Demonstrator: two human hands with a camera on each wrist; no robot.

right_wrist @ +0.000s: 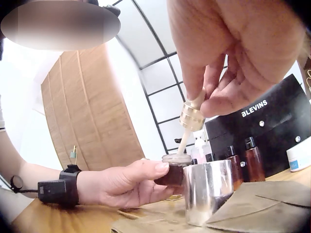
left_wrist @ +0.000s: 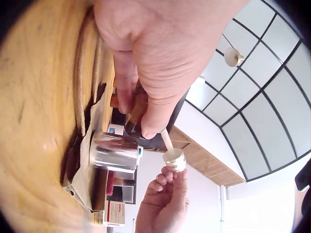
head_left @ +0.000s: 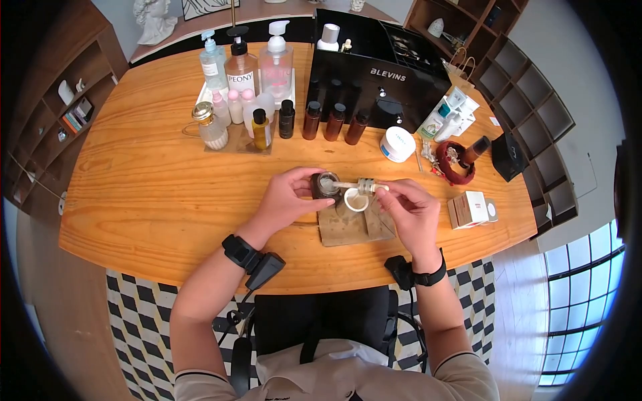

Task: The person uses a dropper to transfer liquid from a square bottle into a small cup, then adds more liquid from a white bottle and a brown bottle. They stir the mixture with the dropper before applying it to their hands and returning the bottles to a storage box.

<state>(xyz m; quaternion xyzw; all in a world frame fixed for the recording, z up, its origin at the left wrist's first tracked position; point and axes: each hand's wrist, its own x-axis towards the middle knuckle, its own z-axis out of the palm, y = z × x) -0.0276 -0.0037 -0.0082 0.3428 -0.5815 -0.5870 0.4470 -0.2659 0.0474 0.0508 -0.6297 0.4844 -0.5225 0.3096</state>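
Note:
My left hand (head_left: 282, 199) holds a small dark brown glass jar (right_wrist: 170, 175) upright, thumb on one side and fingers on the other. Between thumb and fingertips, my right hand (head_left: 416, 208) pinches the pale bulb of a dropper (right_wrist: 193, 115) with a gold collar. Its pipette slants down to the left, with the tip at the jar's open mouth. Right beside the jar stands a shiny metal cup (right_wrist: 209, 191), whose pale inside shows in the head view. Under the cup lies a folded brown cloth or paper (head_left: 342, 232).
Behind my hands stand several brown bottles (head_left: 335, 123), a white cream jar (head_left: 398, 145) and a black BLEVINS case (head_left: 374, 87). Pump bottles (head_left: 277, 67) are at the back left. A small box (head_left: 468, 209) and a dark red ring-shaped holder (head_left: 455, 170) sit to the right.

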